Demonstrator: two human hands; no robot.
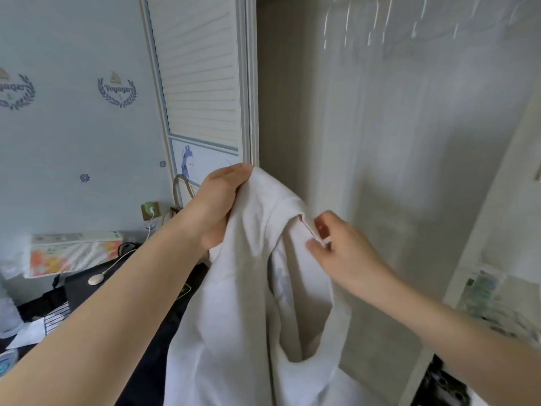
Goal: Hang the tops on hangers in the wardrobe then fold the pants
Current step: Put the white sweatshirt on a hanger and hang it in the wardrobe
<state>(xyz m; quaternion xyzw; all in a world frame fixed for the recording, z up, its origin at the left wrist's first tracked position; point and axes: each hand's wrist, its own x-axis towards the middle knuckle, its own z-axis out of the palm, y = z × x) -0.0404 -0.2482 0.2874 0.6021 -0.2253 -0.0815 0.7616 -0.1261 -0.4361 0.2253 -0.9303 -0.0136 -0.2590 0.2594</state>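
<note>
A white top hangs in front of me, held up at the open wardrobe. My left hand grips its upper edge, fingers curled round the bunched fabric. My right hand pinches the cloth near the neck opening, where a thin red line and a small white tag show. Clear hangers hang blurred on a rail at the top right, well above both hands. No pants are in view.
The wardrobe's white louvred door stands just left of the opening. A dark surface at lower left carries a cable, papers and a patterned box. A wall socket with a charger is behind my left forearm.
</note>
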